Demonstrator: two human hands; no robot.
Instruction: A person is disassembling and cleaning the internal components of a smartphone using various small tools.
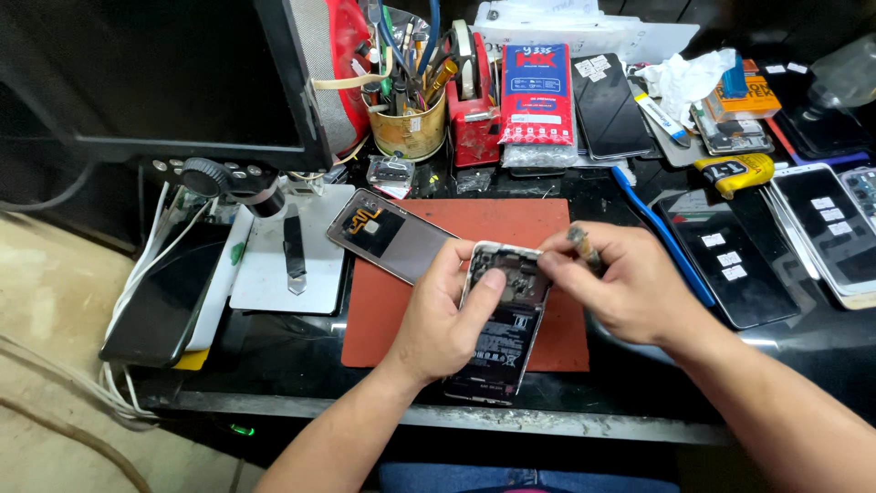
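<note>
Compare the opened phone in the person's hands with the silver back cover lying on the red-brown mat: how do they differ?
The opened phone with black battery showing is gripped by the left hand and raised over the mat's front edge; the silver back cover lies flat on the red-brown mat, untouched. The phone shows its battery and boards; the cover is a thin shell with a dark patch inside. The right hand, holding a small tool, works at the phone's top. Both are rounded rectangles of similar outline.
</note>
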